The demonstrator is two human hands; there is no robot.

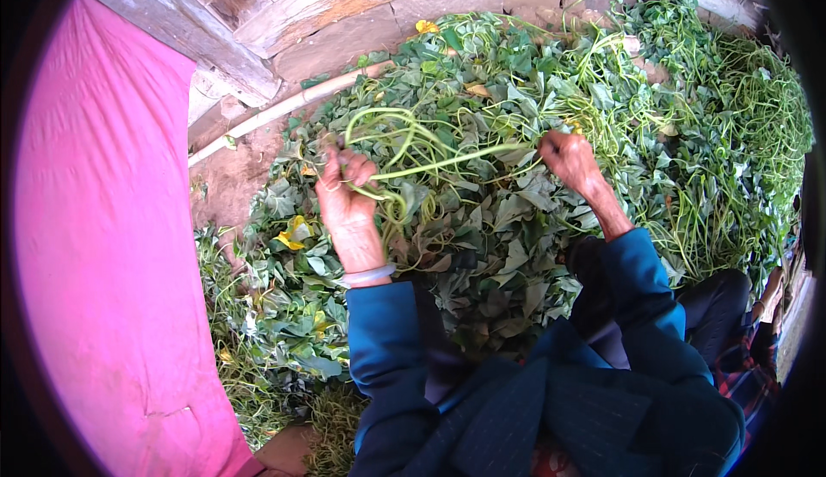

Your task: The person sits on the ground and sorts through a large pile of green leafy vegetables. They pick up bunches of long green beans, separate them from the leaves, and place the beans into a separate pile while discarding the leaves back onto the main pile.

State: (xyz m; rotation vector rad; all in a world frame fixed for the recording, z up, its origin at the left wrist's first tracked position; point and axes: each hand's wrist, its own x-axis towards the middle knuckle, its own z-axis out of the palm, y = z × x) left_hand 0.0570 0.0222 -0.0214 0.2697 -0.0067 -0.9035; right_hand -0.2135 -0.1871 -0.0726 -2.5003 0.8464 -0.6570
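My left hand (348, 186), with a pale bangle (369, 275) at the wrist, is closed around a looped bunch of green stems (403, 130). One longer stem (452, 159) stretches from it across to my right hand (571, 159), whose fingers pinch its far end. Both hands are raised over a broad heap of leafy green vines (516, 219), many of the leaves wilted and greyish. The fingertips of my right hand are partly hidden, and the left fingertips are blurred.
A pink cloth (122, 238) hangs along the left side. A pale pole (290, 109) lies on bare earth by the wooden beams (361, 6) and stone edging. At the right, another person's checked sleeve (748, 374) shows close beside me. Yellow leaves (293, 235) dot the heap.
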